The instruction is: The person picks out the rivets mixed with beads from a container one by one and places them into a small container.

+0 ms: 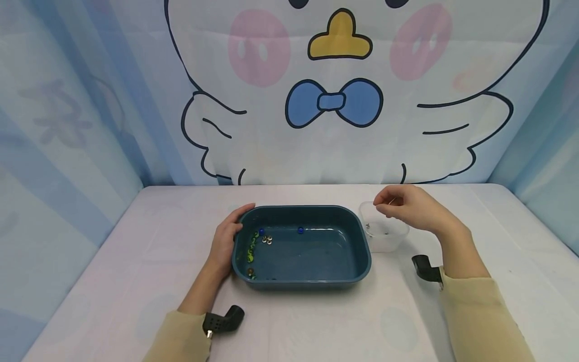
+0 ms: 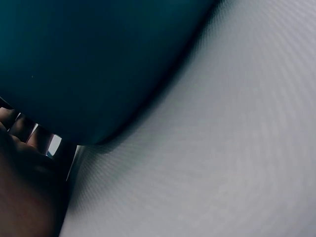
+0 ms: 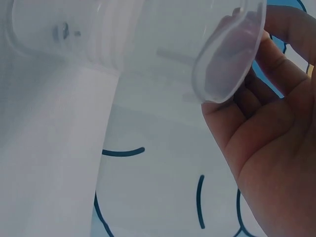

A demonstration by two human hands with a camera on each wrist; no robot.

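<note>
A dark teal basin (image 1: 303, 286) stands on the table, and my left hand (image 1: 222, 246) grips its left side, the thumb at the rim and the fingers round the far corner. In the left wrist view those fingers (image 2: 39, 138) lie against the outer wall. Inside the basin are a row of green beads (image 1: 251, 249), a blue bead (image 1: 300, 230), a small cluster of metallic beads (image 1: 267, 240) and a brown bead (image 1: 250, 271). My right hand (image 1: 413, 206) is at the mouth of a clear plastic container (image 1: 384, 244), fingertips together; whatever lies between them is hidden.
The container stands against the basin's right side, with a few small dark bits (image 3: 64, 30) in its bottom. A pale cloth covers the table (image 1: 312, 327). Printed curtains (image 1: 334, 151) hang along the back and both sides.
</note>
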